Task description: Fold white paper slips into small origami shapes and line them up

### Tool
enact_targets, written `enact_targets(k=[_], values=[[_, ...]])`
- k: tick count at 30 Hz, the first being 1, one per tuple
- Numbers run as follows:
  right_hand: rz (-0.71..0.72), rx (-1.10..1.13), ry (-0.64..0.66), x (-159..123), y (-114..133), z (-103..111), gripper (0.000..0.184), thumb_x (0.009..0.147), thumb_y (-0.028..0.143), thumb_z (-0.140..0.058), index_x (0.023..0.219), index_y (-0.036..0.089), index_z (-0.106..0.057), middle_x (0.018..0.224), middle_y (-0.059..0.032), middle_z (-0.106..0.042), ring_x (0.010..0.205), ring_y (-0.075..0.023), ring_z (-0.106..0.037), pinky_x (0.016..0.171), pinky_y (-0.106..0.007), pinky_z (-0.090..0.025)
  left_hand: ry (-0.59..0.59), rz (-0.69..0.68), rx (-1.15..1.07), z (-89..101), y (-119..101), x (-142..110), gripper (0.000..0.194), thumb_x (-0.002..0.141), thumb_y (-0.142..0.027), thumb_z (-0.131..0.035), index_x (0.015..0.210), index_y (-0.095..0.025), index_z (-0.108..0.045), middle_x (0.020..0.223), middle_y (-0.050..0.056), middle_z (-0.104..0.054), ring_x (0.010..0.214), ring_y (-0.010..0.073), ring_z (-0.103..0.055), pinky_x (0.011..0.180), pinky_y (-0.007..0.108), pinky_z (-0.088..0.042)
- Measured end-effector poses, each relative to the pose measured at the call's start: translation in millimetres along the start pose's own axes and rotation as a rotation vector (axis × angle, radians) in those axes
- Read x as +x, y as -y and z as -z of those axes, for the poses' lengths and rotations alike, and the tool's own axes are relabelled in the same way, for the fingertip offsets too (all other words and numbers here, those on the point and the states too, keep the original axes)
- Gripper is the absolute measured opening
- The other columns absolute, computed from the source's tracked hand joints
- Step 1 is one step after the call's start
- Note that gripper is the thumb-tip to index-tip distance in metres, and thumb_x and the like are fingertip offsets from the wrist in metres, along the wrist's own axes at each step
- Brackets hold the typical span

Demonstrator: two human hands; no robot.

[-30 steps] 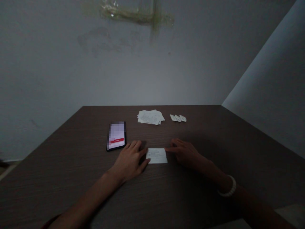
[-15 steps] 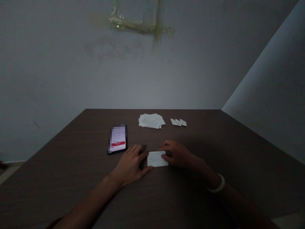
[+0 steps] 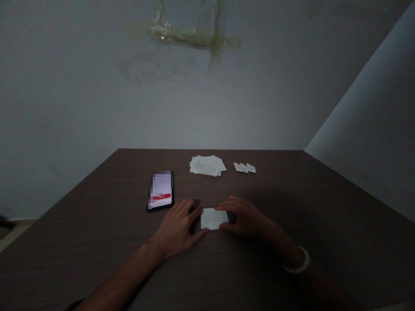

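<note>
A small white slip of paper point(image 3: 212, 219) with printed lines lies flat on the brown table, between my two hands. My left hand point(image 3: 178, 224) holds its left side, index finger at the upper corner and thumb at the lower one; the other fingers rest on the table. From the right, my right hand point(image 3: 244, 218) spans the slip, with its index finger on the top edge and its thumb on the bottom edge. A white beaded bracelet point(image 3: 300, 263) is on my right wrist.
A phone point(image 3: 161, 190) with a lit screen lies left of my left hand. Farther back sits a loose pile of printed papers point(image 3: 207, 166), and to its right several small folded papers point(image 3: 244, 167). A wall point(image 3: 207, 108) bounds the table point(image 3: 97, 203) at the back.
My right hand went from pointing at the slip's upper right corner to spanning its top and bottom edges with finger and thumb. My left hand stays at the left side. The view has tilted slightly.
</note>
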State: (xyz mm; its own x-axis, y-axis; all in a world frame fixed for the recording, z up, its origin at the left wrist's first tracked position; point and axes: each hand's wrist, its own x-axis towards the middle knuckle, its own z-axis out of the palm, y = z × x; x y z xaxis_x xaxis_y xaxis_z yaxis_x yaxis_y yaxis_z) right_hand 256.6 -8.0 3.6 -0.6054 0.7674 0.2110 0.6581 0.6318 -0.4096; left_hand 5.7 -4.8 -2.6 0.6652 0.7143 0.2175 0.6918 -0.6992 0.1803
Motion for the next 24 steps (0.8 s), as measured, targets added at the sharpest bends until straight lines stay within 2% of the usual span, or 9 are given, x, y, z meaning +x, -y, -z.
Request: enact_targets(k=[3,9,14,24], values=[[-0.010,-0.004,0.012,-0.2,2.3,3.2,0.049,0.076,0.031,-0.072,0.122,0.017,-0.061,0.113,-0.0084,-0.068,0.102,-0.0214,-0.058,0.090,-0.036,-0.044,0.000,-0.002,-0.008,0.0,-0.3,-0.6,0.049,0.086,-0.052,-0.054,0.121,-0.017,-0.059,0.117,0.013,-0.052,0.106,0.0301,-0.049,0.091,0.046,-0.043],[-0.034,-0.001,0.051,-1.2,1.2,4.9,0.062,0.071,0.042,-0.077,0.125,0.018,-0.060,0.109,-0.0102,-0.067,0.099,-0.0228,-0.058,0.086,-0.035,-0.045,0.009,0.008,-0.002,1.5,-2.2,1.4,0.042,0.087,-0.048,-0.055,0.116,-0.018,-0.062,0.109,0.011,-0.053,0.101,0.0287,-0.050,0.087,0.044,-0.044],[-0.098,-0.030,0.061,-1.3,0.8,3.8,0.057,0.073,0.039,-0.076,0.125,0.023,-0.061,0.102,-0.0089,-0.064,0.089,-0.0198,-0.060,0.079,-0.031,-0.046,0.006,0.009,0.001,2.0,-2.5,1.8,0.041,0.087,-0.048,-0.056,0.115,-0.018,-0.063,0.106,0.011,-0.054,0.100,0.0286,-0.050,0.086,0.044,-0.045],[-0.145,-0.026,0.061,-0.4,-5.8,-1.9,0.051,0.076,0.040,-0.075,0.124,0.027,-0.063,0.101,-0.0073,-0.062,0.087,-0.0187,-0.061,0.079,-0.029,-0.045,-0.009,-0.010,0.004,-0.2,-1.5,0.8,0.048,0.085,-0.053,-0.056,0.119,-0.018,-0.060,0.112,0.012,-0.054,0.104,0.0295,-0.050,0.089,0.044,-0.044]])
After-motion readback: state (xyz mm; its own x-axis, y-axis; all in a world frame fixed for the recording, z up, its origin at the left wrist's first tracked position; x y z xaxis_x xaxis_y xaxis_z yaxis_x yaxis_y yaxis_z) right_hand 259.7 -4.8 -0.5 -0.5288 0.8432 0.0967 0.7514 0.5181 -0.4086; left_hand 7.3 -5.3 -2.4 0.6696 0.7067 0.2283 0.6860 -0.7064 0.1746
